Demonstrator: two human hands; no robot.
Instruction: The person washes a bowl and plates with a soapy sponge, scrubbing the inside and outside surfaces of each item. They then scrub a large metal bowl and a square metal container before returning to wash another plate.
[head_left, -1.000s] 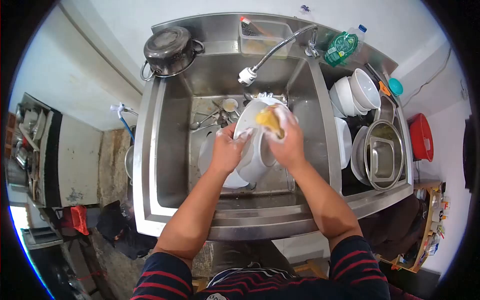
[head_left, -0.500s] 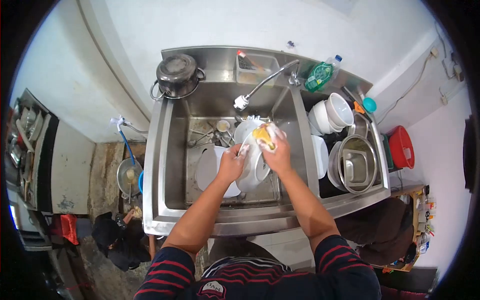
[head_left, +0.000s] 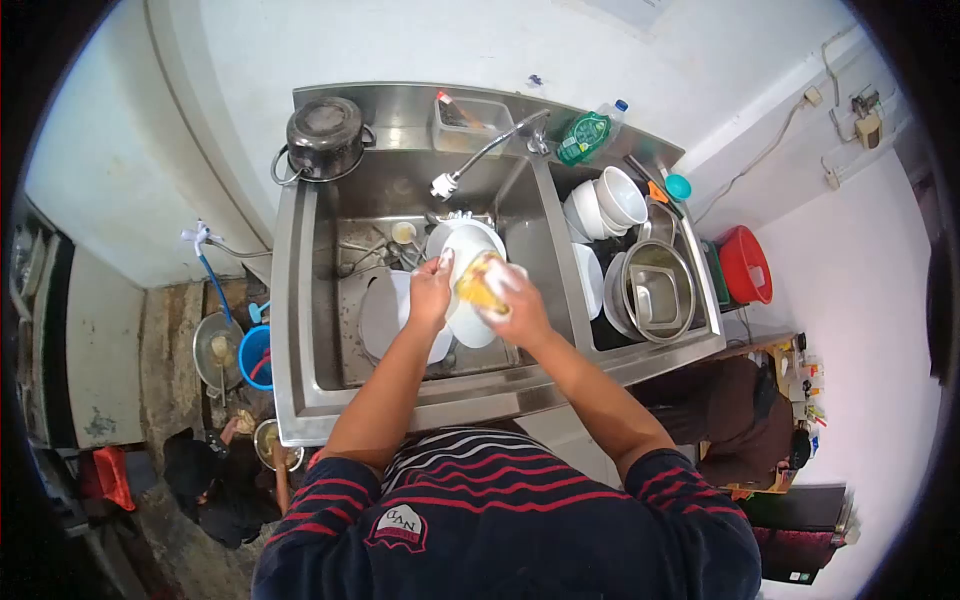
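Observation:
Over the left basin of the steel sink [head_left: 300, 385], my left hand [head_left: 430, 290] is closed on the left edge of a white plate [head_left: 472, 328]. A soapy yellow sponge [head_left: 481, 284] is in my closed right hand [head_left: 518, 308], pressed on the plate's surface and slightly blurred. White suds cover parts of both hands. Below and behind the plate lie another white dish [head_left: 437, 237], a pale rectangular dish [head_left: 383, 318], a small cup [head_left: 403, 232] and several pieces of cutlery [head_left: 360, 250].
The faucet [head_left: 446, 184] hangs just beyond my hands. A dark pot [head_left: 325, 138] stands at the back left, a green soap bottle [head_left: 585, 137] at the back right. White bowls [head_left: 622, 196] and steel pans [head_left: 690, 300] fill the right basin. A person [head_left: 215, 490] crouches lower left; another person [head_left: 730, 410] is at right.
The sponge has moved from the plate's upper edge down onto its middle, and the plate has turned so its printed mark is out of sight. My view has shifted, moving the sink leftward.

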